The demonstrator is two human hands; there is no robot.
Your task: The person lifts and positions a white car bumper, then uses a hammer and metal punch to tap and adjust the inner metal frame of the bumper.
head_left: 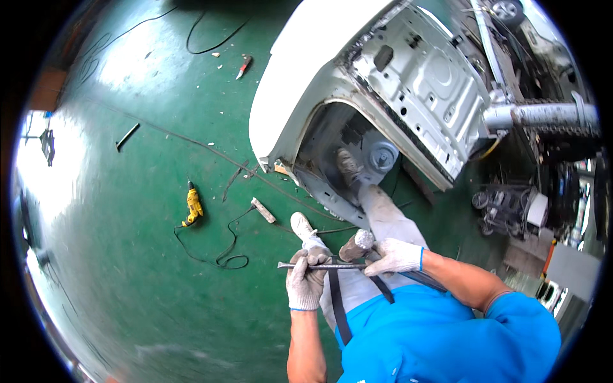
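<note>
My left hand [307, 281], in a whitish work glove soiled at the fingers, is closed around a dark metal chisel [348, 266]. The chisel lies level across my lap, its flattened end sticking out to the left. My right hand [399, 256], gloved too, is wrapped round a hammer close below its head [355, 247]; a worn, pale striking face points up and away. The chisel's right end reaches the right hand's fingertips; whether they also grip it I cannot tell. Most of the hammer's handle is hidden. Beyond my hands stands a cut white car body section [300, 70] with an open wheel arch.
My one foot is inside the wheel arch, beside a round metal strut mount [383, 156]. On the green floor lie a yellow corded drill [194, 204], a power strip [263, 210], a red-handled knife [244, 66], a hammer [128, 136] and cables. Car parts crowd the right.
</note>
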